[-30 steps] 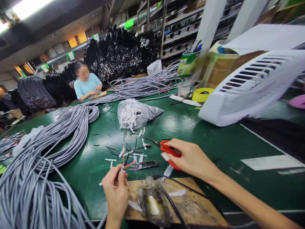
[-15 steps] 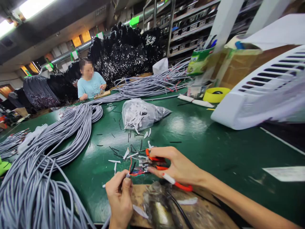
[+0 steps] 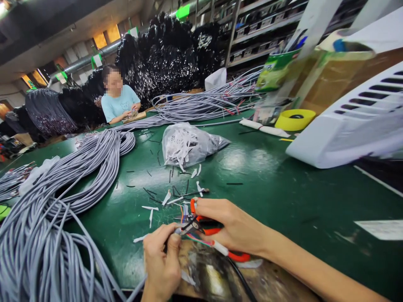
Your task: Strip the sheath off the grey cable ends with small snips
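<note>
Our left hand [image 3: 162,262] pinches the cable end [image 3: 176,232], wires pointing up-right into the red-handled cutters [image 3: 201,226] our right hand [image 3: 231,228] grips.

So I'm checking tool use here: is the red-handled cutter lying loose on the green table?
No, the right hand grips the red-handled cutter, with its tip at the wire end pinched by the left hand.

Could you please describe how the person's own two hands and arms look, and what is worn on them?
Both are bare. The left hand wears no glove, ring or watch, and only its wrist enters the frame. The right hand is also ungloved, with a slim bare forearm running to the lower right corner; no sleeve, bracelet or marking shows on it. The fingernails look short and unpainted.
</note>
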A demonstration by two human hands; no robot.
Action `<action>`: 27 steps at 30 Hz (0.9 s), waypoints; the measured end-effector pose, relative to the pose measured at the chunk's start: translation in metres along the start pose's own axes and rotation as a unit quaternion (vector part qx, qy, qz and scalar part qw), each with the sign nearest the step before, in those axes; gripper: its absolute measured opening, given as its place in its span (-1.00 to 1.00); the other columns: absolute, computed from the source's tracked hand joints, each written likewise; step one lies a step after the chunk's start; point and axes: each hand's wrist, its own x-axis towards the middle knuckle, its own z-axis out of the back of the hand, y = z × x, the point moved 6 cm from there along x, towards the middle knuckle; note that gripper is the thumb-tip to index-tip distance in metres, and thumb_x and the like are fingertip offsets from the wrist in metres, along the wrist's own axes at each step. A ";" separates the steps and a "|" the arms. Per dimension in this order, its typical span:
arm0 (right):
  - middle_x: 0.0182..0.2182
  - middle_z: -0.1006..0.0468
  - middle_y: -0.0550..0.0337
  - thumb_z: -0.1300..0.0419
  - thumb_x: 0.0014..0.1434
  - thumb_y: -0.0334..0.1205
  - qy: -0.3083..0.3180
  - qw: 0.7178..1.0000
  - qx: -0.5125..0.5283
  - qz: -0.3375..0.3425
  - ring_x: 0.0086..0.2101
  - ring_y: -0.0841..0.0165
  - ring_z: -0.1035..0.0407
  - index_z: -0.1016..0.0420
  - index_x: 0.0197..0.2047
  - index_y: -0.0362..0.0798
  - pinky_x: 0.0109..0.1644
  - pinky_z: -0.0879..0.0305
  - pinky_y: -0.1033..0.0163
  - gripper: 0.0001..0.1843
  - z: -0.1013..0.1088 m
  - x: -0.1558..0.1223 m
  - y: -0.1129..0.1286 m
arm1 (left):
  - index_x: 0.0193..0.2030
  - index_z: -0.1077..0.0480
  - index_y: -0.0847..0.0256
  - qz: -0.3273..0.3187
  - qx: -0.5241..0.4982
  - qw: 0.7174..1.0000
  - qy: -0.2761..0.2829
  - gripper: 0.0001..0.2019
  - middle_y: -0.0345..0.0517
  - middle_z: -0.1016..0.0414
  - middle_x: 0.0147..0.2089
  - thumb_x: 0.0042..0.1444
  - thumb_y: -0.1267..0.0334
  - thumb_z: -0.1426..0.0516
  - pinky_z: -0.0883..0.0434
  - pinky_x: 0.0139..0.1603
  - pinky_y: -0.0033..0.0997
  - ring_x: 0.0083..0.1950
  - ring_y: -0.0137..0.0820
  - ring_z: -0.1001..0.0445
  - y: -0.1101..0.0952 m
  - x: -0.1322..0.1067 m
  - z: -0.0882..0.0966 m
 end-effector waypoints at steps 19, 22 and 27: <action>-0.63 -0.39 0.19 -0.01 0.18 -0.25 -0.023 0.991 -0.131 0.028 -0.61 0.42 -0.22 -0.30 -0.56 -0.08 -0.57 0.02 0.31 -0.71 -0.005 -0.016 0.003 | -0.32 -0.54 0.22 -0.001 0.030 1.000 0.005 -0.76 -0.06 -0.59 -0.38 0.16 0.28 -0.03 -0.41 -0.33 -0.49 -0.35 -0.35 -0.54 -0.002 0.002 0.003; -0.74 -0.23 0.31 0.04 0.23 -0.24 -0.089 0.987 -0.125 0.040 -0.69 0.50 -0.07 -0.17 -0.66 -0.05 -0.61 0.08 0.33 -0.59 0.004 -0.014 0.007 | -0.31 -0.54 0.24 0.002 0.001 1.000 0.013 -0.75 -0.05 -0.60 -0.38 0.15 0.26 -0.03 -0.44 -0.32 -0.48 -0.37 -0.34 -0.54 -0.002 0.005 0.000; -0.78 -0.08 0.38 0.04 0.25 -0.07 -0.131 0.987 -0.081 -0.048 -0.72 0.56 0.02 -0.01 -0.72 -0.04 -0.64 0.05 0.43 -0.46 0.013 -0.007 0.001 | -0.22 -0.52 0.28 0.028 -0.035 0.999 -0.006 -0.73 0.00 -0.60 -0.28 0.17 0.24 -0.02 -0.45 -0.28 -0.47 -0.31 -0.33 -0.55 -0.008 0.000 0.010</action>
